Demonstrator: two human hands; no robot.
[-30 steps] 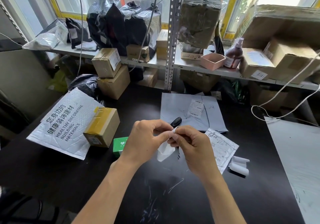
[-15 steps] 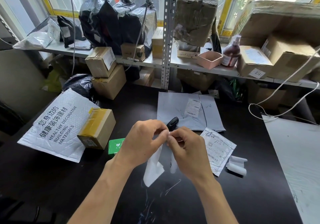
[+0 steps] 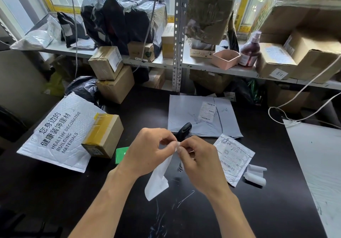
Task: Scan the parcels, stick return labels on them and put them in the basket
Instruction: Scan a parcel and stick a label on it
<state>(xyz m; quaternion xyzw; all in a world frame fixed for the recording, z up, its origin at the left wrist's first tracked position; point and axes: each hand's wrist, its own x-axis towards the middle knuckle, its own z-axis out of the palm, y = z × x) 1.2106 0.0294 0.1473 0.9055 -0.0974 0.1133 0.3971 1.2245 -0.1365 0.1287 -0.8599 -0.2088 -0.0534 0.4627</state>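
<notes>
Over the middle of the black table (image 3: 55,191), my left hand (image 3: 145,151) and my right hand (image 3: 199,162) pinch the top corner of a white label strip (image 3: 158,178). Its backing paper hangs down below my fingers, and a printed piece shows under my right hand. The black scanner (image 3: 184,130) lies just behind my hands, on a grey mailer (image 3: 186,114). A small silver pouch (image 3: 234,158) with a barcode lies right of my right hand. At the left lie a white bubble mailer (image 3: 55,134) and a taped cardboard box (image 3: 103,136). A green box (image 3: 120,154) peeks out beside my left hand.
Curled white label rolls (image 3: 255,175) lie right of the pouch. Stacked cartons (image 3: 112,75) stand at the back left. A metal shelf (image 3: 203,68) behind holds black bags, boxes, a pink tub (image 3: 226,60) and a bottle. A white cable (image 3: 295,97) hangs at the right over a white sheet (image 3: 317,160).
The strip between my fingers has peeled further apart. The backing now hangs lower and longer than a second ago. Both hands stayed in about the same spot.
</notes>
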